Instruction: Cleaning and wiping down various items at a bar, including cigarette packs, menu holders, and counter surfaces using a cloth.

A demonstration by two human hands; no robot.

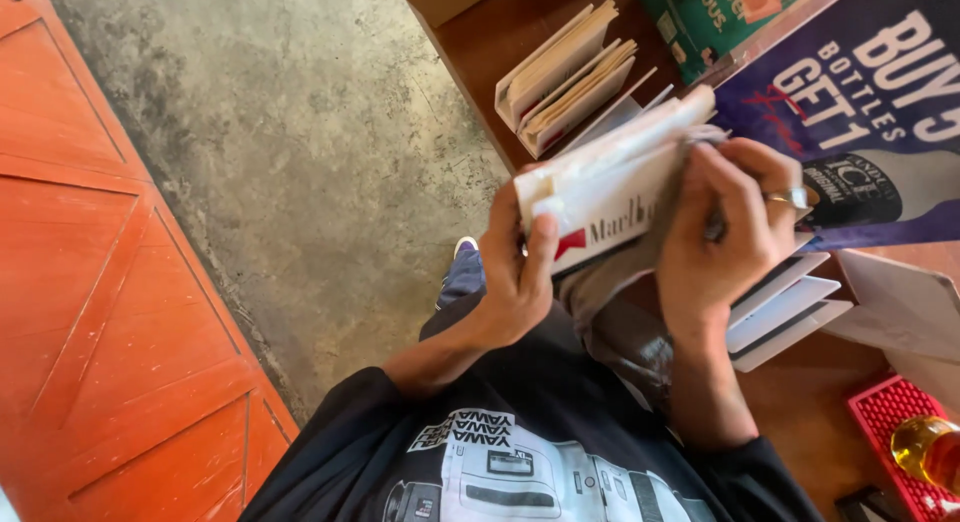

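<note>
Bare concrete floor (pixel 300 132) is seen beside an orange panelled door (pixel 100 282), and a brown wooden worktop (pixel 500 42) runs beyond the carton stack. Above that worktop's edge a stack of flattened white cartons (pixel 610 172) is held up close, presumably so it can be squared or sorted. It is pinched at its near end by the left hand (pixel 515 272), thumb across the face, while the right hand (pixel 725 232), ringed, is closed over its far end. More folded cartons (pixel 565 77) lie on the worktop beyond the stack.
</note>
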